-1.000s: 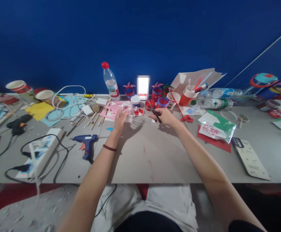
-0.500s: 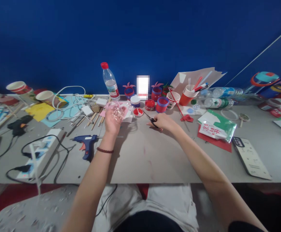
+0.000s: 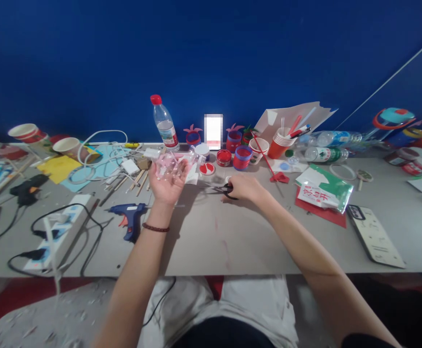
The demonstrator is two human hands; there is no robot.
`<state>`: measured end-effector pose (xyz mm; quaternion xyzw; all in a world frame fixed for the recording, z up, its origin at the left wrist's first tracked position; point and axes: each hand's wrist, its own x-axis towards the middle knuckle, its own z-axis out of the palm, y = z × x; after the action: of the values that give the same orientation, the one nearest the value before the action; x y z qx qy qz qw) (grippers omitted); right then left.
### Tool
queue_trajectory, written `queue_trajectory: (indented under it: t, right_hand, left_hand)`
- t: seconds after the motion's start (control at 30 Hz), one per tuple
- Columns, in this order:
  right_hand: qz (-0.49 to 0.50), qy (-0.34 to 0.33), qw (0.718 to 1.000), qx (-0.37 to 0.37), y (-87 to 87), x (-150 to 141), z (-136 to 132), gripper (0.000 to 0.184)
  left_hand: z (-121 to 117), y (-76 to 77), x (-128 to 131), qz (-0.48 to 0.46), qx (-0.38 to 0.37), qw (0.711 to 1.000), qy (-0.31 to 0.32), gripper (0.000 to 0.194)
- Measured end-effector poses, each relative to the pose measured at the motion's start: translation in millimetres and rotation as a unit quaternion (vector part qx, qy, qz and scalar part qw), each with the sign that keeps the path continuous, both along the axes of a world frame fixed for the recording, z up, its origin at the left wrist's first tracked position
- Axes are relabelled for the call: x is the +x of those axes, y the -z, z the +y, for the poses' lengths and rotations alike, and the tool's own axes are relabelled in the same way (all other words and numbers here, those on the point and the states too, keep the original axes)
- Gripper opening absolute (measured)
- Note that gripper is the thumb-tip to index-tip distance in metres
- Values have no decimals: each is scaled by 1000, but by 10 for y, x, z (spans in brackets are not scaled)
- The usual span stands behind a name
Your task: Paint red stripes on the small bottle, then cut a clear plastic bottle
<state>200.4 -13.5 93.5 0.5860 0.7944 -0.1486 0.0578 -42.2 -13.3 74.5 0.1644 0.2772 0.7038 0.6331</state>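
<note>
My left hand [image 3: 167, 186] is turned palm up, with its fingers curled around a clear, rounded plastic piece [image 3: 170, 169]. It looks like part of a cut bottle, but its exact outline is hard to see. Black-handled scissors [image 3: 228, 190] are gripped in my right hand [image 3: 246, 187], their blades pointing left toward the plastic. Behind the hands stand a jar with a white lid [image 3: 202, 151], a red paint jar [image 3: 224, 157] and a red-and-white round lid [image 3: 207, 168].
A blue glue gun [image 3: 129, 217] lies left of my left forearm, near a white power strip [image 3: 60, 232]. An upright bottle with a red cap [image 3: 165, 123] stands behind. On the right are paper cups [image 3: 281, 143], a green packet [image 3: 327, 186] and a phone [image 3: 375, 237].
My left hand has opened out somewhat and rolled palm up, the plastic still in it. The scissors have swung so their blades point left; my right hand has shifted slightly.
</note>
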Motion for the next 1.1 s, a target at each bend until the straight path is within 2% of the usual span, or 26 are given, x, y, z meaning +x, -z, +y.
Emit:
queue_trajectory:
  t: [0.07, 0.13, 0.3, 0.43, 0.57, 0.63, 0.83, 0.97, 1.03, 1.1]
  right_hand:
    - [-5, -9, 998, 59, 61, -31, 22, 41]
    - [4, 0, 996, 88, 115, -75, 39, 37]
    - [34, 20, 998, 51, 154, -156, 41, 34]
    - [75, 22, 997, -5, 111, -123, 44, 35]
    - [151, 45, 986, -59, 77, -59, 54, 28]
    - [157, 52, 984, -68, 75, -46, 47, 24]
    - [128, 34, 991, -10, 131, -80, 28, 17]
    - [129, 23, 991, 6, 133, -75, 41, 17]
    - [161, 16, 987, 18, 114, -65, 54, 20]
    - [246, 17, 968, 46, 95, -64, 69, 22]
  left_hand:
    - [-30, -13, 27, 58, 21, 998, 22, 51]
    - [-58, -23, 52, 116, 54, 991, 31, 52]
    - [-114, -44, 105, 189, 129, 971, 73, 55]
    - [-142, -47, 129, 194, 140, 965, 110, 58]
    - [-142, -29, 130, 179, 143, 965, 127, 59]
    - [-136, -21, 121, 161, 142, 968, 128, 58]
    - [-132, -26, 78, 149, 114, 979, 84, 64]
    - [-134, -47, 60, 137, 108, 982, 78, 65]
    - [-136, -61, 60, 139, 104, 981, 80, 66]
    - [-141, -74, 66, 146, 100, 980, 87, 65]
